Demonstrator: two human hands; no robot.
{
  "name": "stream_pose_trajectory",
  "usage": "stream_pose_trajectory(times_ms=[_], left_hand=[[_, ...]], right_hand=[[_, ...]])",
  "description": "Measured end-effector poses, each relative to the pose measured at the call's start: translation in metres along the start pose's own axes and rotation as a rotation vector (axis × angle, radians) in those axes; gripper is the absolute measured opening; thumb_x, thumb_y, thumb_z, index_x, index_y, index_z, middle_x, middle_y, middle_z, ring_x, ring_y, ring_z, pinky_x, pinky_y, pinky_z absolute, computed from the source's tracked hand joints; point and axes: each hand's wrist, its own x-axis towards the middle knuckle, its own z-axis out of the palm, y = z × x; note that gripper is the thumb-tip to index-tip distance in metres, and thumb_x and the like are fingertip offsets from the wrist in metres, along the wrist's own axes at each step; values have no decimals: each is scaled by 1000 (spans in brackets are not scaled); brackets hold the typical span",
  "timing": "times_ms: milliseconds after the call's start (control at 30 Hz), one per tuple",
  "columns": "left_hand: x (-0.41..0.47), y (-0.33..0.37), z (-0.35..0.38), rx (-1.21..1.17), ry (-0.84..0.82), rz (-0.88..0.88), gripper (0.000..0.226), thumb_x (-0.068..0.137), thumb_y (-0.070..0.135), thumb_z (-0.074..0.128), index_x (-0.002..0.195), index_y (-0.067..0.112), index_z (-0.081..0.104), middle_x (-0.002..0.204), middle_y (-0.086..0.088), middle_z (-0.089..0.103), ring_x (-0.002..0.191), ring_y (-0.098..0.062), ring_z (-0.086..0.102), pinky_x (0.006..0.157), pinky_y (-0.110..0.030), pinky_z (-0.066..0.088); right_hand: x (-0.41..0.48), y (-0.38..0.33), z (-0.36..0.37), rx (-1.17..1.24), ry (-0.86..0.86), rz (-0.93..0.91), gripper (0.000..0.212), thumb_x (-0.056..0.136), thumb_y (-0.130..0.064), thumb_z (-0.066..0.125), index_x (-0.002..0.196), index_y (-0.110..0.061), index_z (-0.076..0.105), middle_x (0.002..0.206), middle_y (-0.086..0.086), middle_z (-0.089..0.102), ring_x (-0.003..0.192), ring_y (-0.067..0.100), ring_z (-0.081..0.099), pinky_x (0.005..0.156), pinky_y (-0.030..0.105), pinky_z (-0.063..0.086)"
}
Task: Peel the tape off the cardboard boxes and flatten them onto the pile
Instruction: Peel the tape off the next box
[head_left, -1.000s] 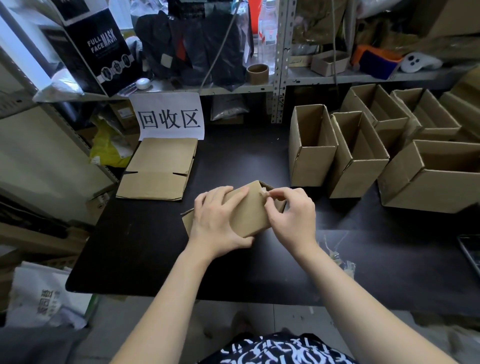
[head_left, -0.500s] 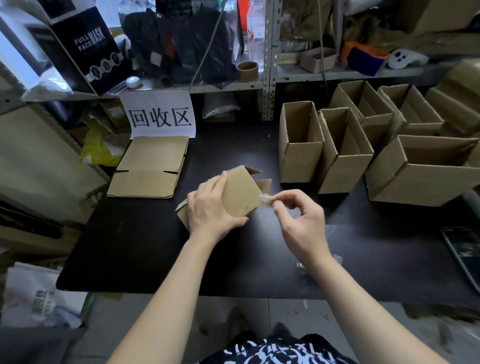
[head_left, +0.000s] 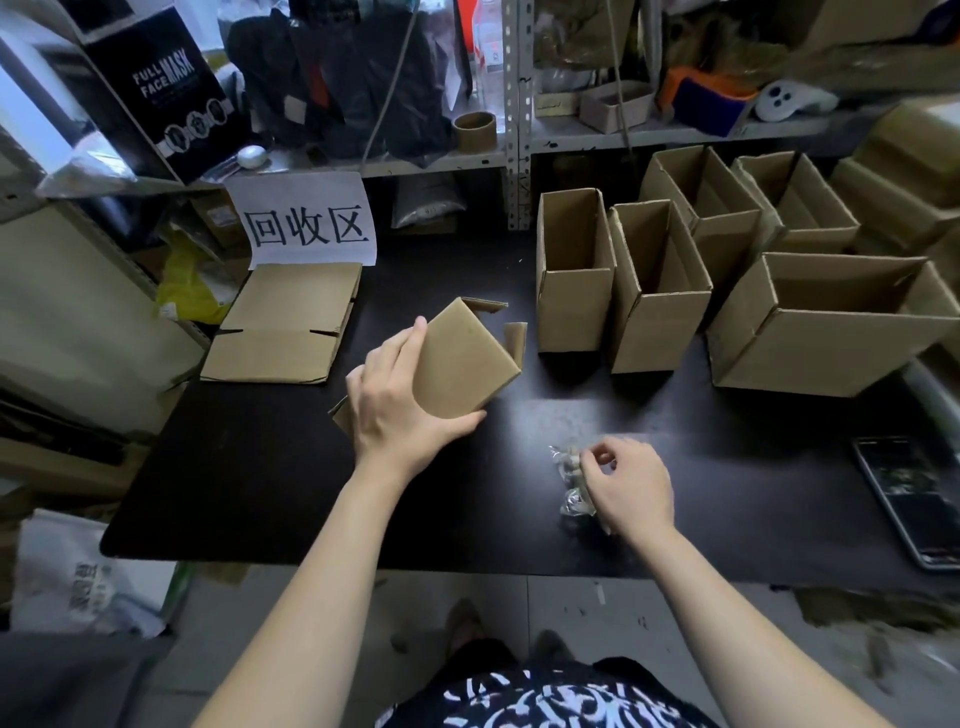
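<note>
surface (head_left: 260, 467): flattened pile (head_left: 283, 325) far left. your box (head_left: 462, 364) mid-surface, tilted on corner, flaps loose; pile lies up-left of it. your left hand (head_left: 395, 410) nearer pile, fingers (head_left: 413, 343) wrapped on box's near edge. your right hand (head_left: 631, 486) well right, pinching tape wad (head_left: 569, 478).

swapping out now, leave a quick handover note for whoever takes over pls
Left hand grips the small box, tilted on the table, flaps loose, not flattened.
Right hand pinches the crumpled tape on the table's near side.
Done: a flattened pile lies below the sign.
Left: flatten this box onto the pile, then do at least five open boxes standing at the right.
</note>
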Motion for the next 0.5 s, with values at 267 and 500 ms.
stream_pose_trajectory(times_ms=[267,500], left_hand=[[-29,8,-8,-7,7,95,125,45,54,97,152,15,46,145,-1,53,128,-16,50,107,-33,32],[-57,2,-2,78,-27,137,126,40,53,99,149,15,49,146,0,53,130,-18,51,108,-37,34]], right_hand=[[-1,18,7,43,-52,-16,46,81,-16,72,116,-32,46,83,-6,65,85,29,55,78,41,49],[-4,5,4,191,258,-320,17,93,-1,65,106,-5,75,99,11,75,94,34,64,85,31,47]])
